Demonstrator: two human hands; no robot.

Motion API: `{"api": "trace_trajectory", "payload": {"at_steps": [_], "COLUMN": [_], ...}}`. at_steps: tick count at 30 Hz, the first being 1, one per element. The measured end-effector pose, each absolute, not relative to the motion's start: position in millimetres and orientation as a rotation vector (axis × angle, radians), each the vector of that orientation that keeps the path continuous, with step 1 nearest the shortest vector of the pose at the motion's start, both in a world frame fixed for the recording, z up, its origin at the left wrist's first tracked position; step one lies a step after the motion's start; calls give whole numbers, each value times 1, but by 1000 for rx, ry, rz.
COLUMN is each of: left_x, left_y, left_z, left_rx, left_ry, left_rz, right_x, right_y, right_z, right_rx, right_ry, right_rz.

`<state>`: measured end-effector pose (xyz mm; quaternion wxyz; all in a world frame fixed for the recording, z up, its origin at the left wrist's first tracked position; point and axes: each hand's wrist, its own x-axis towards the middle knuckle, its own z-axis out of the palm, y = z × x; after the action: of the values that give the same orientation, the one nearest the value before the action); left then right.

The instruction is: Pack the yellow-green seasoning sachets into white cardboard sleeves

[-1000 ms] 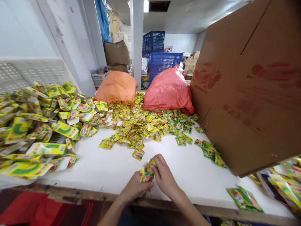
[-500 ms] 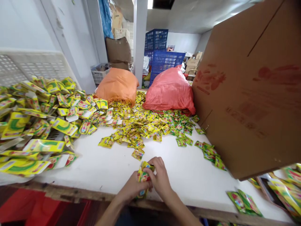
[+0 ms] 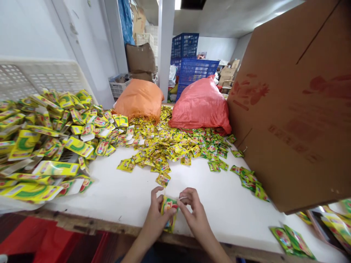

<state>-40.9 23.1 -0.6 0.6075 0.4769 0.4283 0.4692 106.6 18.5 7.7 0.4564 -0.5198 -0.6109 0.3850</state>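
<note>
Cardboard box: brown, tilted, fills the right side and overhangs the table's right end; faded red print on its face.
Table: white top with a worn wooden front edge; the hands work at its near edge.
Flat cartons: yellow and green, unfolded, heaped on the left against a white crate.
Bags: one red and one orange, plump, at the far end of the table, well apart from the hands.
Loose sachets: a wide yellow spread between the bags and the hands; a greener patch trails right toward the box.
Left hand: fingers curled around a small stack of sachets, thumb on top, gripping it upright at the table's near edge.
Right hand: closed in a pinch, fingertips at the stack's right top corner, apparently on a thin pale band; too small to be sure.
Change: a second ago both hands were wrapped tight over the stack, squaring it; now the right has drawn off to the side and the stack's face shows.
Reading: the gathering looks finished and the stack seems to be at the binding stage.
</note>
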Motion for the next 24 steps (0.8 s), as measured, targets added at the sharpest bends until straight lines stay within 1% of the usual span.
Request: {"api": "trace_trajectory", "payload": {"at_steps": [3,8,11,14,16,20,24], "left_x": [-46,-57,-59,-58,-60,-64,-63], "left_y": [18,27,32,33,32,30,31], "left_z": [-1,3,2,-2,-3,3,10], "left_rx": [1212,1399,1436,1282,1263,1429,1452], "left_ry": [1011,1023,1028,972,947,1017,1087], "left_rz": [1101,962,1059,1183,1172,1104,1106], "right_x": [103,98,98,97,97,96,92], "right_y": [13,10,16,22,22,18,17], "right_z": [-4,2,6,2,-1,5,10], "right_rx": [-1257,-1192,-1162,-1196,-1192,-1112,-1178], "right_ry": [-1350,-1570,-1657,-1544,-1493,-1604,-1549], "right_rz": [1016,950,876,876,891,890,869]}}
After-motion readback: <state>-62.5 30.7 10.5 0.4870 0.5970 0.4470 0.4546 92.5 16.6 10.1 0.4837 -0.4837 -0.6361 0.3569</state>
